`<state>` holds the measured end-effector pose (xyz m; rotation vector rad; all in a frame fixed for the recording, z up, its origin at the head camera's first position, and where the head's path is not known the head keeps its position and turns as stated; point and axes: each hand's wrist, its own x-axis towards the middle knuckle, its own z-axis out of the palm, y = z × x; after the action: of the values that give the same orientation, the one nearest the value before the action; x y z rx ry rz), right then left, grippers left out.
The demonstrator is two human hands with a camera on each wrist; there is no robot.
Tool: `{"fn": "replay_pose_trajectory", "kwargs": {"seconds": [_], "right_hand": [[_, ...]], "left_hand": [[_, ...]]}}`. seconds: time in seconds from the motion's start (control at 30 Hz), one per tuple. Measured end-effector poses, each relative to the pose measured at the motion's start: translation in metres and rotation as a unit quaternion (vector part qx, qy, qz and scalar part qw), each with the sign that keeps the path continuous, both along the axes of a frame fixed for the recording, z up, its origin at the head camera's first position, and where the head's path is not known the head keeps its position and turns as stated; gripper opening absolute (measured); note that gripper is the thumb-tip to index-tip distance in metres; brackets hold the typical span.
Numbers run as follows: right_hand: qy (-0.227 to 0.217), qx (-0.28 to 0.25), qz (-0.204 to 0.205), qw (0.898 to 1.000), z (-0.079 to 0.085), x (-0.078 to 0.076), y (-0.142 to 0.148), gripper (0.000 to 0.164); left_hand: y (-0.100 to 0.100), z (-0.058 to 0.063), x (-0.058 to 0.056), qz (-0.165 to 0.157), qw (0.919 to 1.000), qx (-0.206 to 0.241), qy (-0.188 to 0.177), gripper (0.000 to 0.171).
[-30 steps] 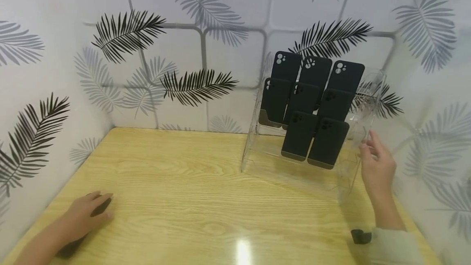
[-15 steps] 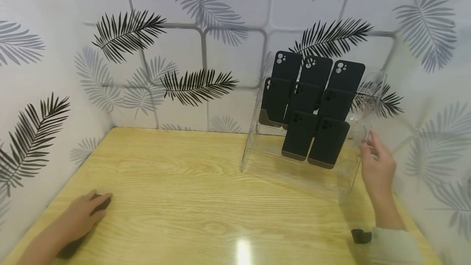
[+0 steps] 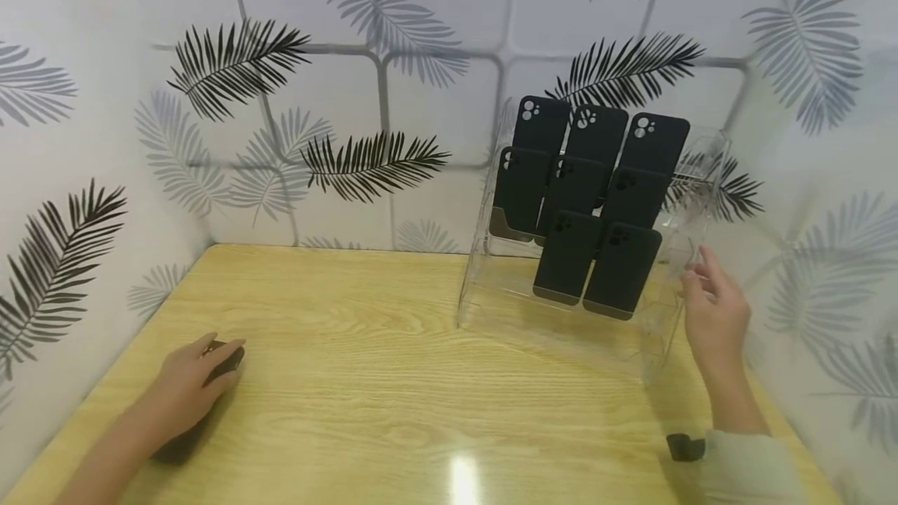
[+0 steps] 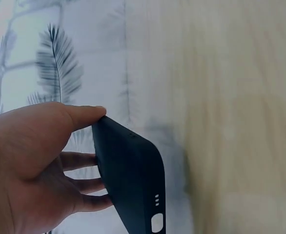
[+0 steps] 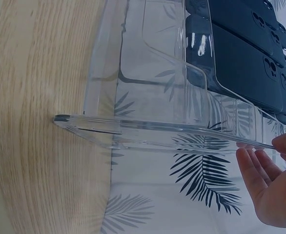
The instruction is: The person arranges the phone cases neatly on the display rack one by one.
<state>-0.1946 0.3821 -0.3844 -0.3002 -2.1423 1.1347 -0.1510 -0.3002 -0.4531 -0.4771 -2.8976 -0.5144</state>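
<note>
At the left of the table, my left hand [image 3: 184, 386] holds a black phone case [image 3: 181, 443] by its edges. The left wrist view shows the thumb on one edge of the phone case [image 4: 128, 170] and several fingers against the opposite edge; its cutouts face the camera. On the right stands a clear tiered display stand [image 3: 471, 287] with several black phone cases [image 3: 623, 271] leaning in rows. My right hand [image 3: 717, 322] pinches the side panel of that stand [image 5: 182, 127], thumb on one face and fingers on the other.
The wood-grain table [image 3: 351, 380] meets a leaf-patterned wall [image 3: 421, 123] behind and at both sides. Near the right sleeve [image 3: 747, 466] a small black object [image 3: 684, 447] shows at the wrist. The lower left of the stand's front tier holds no case.
My left hand has moved right and slightly away from me, carrying the phone case with it. The right hand stays on the stand; the head view has shifted slightly.
</note>
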Motion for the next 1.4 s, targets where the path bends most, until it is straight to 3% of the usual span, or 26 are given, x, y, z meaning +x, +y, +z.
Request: {"fn": "replay_pose_trajectory", "kwargs": {"seconds": [0.13,0.23,0.4,0.67,0.87,1.13,1.4], "right_hand": [[0.008,-0.001,0.002,1.000,0.000,0.000,-0.002,0.048],[0.015,-0.004,0.006,1.000,0.000,0.001,-0.003,0.048],[0.020,-0.010,0.012,1.000,-0.001,0.001,0.001,0.048],[0.011,-0.002,0.012,1.000,0.001,0.002,-0.001,0.048],[0.013,0.002,0.006,1.000,0.002,0.002,-0.002,0.048],[0.008,0.012,-0.001,1.000,0.002,0.002,-0.001,0.047],[0.014,0.013,0.000,1.000,0.000,0.000,0.001,0.047]], "left_hand": [[0.028,0.007,-0.008,-0.033,0.9988,0.016,0.034,0.048],[0.048,0.013,-0.015,-0.048,0.9981,0.023,0.031,0.048],[0.083,0.023,-0.029,-0.058,0.9970,0.045,0.023,0.050],[0.142,0.038,-0.056,-0.062,0.9927,0.088,0.056,0.050],[0.192,0.054,-0.074,-0.078,0.9826,0.128,0.109,0.050],[0.250,0.068,-0.099,-0.098,0.9754,0.130,0.148,0.049],[0.306,0.084,-0.123,-0.115,0.9588,0.147,0.214,0.049]]}}
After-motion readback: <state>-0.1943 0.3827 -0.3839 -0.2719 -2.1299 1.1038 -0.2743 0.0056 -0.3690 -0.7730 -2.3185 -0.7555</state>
